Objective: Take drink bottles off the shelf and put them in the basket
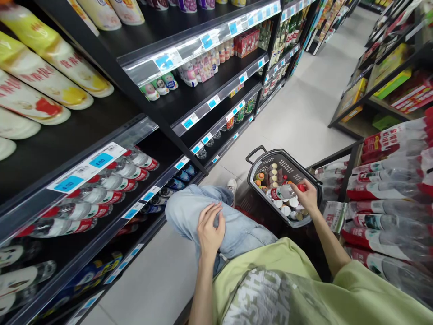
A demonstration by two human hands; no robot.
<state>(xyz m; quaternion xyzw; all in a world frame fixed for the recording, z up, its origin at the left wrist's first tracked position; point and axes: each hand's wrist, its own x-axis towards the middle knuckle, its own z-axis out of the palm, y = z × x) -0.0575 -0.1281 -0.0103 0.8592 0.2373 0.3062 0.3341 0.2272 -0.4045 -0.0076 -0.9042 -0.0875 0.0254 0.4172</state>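
Reaching into the basket (254, 184), the right hand (307, 197) has its grip closed on a bottle (283, 192) near its red cap, sideways over the other goods (273, 174) (flat, probably to stack). Left of the basket, the left hand (209, 228) rests open on a knee (187, 205), likely bracing.

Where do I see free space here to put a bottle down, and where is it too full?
Free: the aisle floor beyond the basket, and the floor strip between the knee and the left shelves. Crowded: the basket, where the right hand grips a bottle, and the bottle rows on the right.
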